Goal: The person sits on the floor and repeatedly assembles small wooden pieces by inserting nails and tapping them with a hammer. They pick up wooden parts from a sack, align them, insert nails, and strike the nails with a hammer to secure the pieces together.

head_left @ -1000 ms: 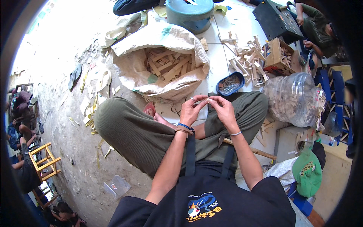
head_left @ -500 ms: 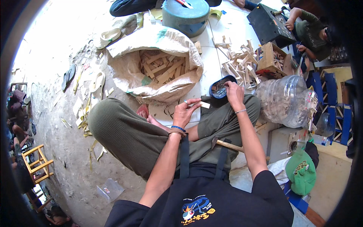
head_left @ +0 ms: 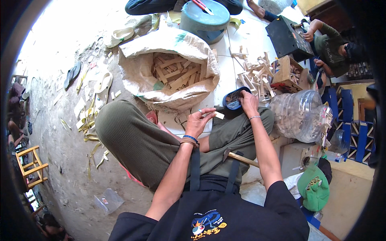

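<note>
Above the crossed legs, the small pale flat wooden strip (head_left: pixel 218 115) sits pinched in the left hand (head_left: pixel 200 122), while the right hand (head_left: pixel 248 102), which was beside it a second ago, has reached into the shallow dark blue tray (head_left: pixel 235 99), fingers curled. Beyond lie the open beige sack of wooden offcuts (head_left: pixel 173 72), a clear plastic jug (head_left: pixel 299 116) and a wooden-handled hammer (head_left: pixel 241 158).

Small pale wood piece (head_left: pixel 217 115), level, over the lap

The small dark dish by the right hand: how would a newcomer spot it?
Start at the big open sack of wood offcuts. Just right of it, before the person's knee, lies the blue-rimmed dish the right hand reaches into. Unlike the pale wood around it, it is dark.
</note>
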{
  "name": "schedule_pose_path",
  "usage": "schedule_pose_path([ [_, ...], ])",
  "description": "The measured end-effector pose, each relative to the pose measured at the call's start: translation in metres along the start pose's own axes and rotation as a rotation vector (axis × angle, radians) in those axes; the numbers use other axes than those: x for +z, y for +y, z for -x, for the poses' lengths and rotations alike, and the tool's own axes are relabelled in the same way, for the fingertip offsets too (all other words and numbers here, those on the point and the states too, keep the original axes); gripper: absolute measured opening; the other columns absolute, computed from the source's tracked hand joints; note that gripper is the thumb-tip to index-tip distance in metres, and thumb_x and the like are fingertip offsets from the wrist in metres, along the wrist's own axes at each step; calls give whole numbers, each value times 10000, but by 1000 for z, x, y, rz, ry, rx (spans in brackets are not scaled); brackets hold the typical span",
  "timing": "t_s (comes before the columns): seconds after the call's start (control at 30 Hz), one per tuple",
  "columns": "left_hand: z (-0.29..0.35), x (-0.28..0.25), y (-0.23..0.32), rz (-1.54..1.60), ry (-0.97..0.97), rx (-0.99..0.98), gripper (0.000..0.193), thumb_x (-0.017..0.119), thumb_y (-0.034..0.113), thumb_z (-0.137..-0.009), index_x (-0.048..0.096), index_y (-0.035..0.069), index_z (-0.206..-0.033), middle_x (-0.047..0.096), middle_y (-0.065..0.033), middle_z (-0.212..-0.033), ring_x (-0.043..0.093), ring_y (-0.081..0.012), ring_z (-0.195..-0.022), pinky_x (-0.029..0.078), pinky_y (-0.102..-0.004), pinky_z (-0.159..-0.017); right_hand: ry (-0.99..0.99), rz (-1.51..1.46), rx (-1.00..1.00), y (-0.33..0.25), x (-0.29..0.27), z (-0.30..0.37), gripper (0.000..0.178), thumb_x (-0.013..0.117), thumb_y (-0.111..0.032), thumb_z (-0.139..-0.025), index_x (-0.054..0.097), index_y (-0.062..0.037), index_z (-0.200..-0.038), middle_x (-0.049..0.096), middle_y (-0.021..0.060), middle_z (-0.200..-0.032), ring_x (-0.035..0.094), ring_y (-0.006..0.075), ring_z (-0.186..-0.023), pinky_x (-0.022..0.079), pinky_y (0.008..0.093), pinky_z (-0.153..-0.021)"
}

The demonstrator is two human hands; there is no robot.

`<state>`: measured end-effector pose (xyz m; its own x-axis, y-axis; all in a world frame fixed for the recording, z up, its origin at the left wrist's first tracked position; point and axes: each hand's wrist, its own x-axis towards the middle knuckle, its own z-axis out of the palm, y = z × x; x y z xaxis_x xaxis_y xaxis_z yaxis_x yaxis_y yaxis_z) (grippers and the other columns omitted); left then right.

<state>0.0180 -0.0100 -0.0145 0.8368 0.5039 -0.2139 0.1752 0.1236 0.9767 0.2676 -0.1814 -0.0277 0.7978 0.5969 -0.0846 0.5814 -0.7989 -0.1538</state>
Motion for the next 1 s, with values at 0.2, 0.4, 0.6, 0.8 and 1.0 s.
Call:
schedule_pose_path([
  [0.2, 0, -1, 8, -24, -26, 6, 259, 787, 239, -969, 801, 114, -1195, 806, -37, -1099, 693, -74, -1023, 546, -266, -906, -8, -136, 80, 6, 2, -8, 290, 712, -216, -859, 720, -133, -1136, 784, 108, -962, 735, 325, -969, 467, 482, -953],
  [0.4, 2, -2, 9, -18, -33, -15, 271, 789, 267, -967, 802, 120, -1194, 808, -45, -1085, 694, -76, -1011, 539, -271, -911, 13, -367, 148, 20, -3, -10, 309, 691, -205, -853, 706, -95, -1142, 776, 87, -912, 742, 281, -899, 545, 412, -848],
  [0.6, 0, 0, 5, 5, -45, -18, 273, 794, 260, -963, 802, 116, -1195, 810, -45, -1076, 695, -73, -1006, 538, -265, -909, -66, -685, 172, 38, 1, -17, 358, 734, -132, -882, 728, -11, -1219, 766, 53, -917, 708, 146, -859, 553, 312, -804],
  [0.8, 0, -1, 5, 36, -52, -18, 272, 793, 250, -962, 800, 108, -1194, 806, -40, -1113, 708, -82, -1018, 541, -258, -924, -181, -959, 240, 41, -6, -14, 313, 730, -90, -941, 738, 54, -1219, 772, 70, -1043, 695, 136, -939, 538, 276, -872],
  [1.0, 1, -2, 10, 17, -55, -32, 270, 789, 241, -964, 800, 101, -1194, 806, -41, -1111, 713, -88, -1016, 544, -256, -921, -196, -879, 250, 36, -14, -13, 298, 742, -116, -946, 754, 42, -1198, 778, 78, -1040, 700, 136, -951, 535, 273, -884],
])
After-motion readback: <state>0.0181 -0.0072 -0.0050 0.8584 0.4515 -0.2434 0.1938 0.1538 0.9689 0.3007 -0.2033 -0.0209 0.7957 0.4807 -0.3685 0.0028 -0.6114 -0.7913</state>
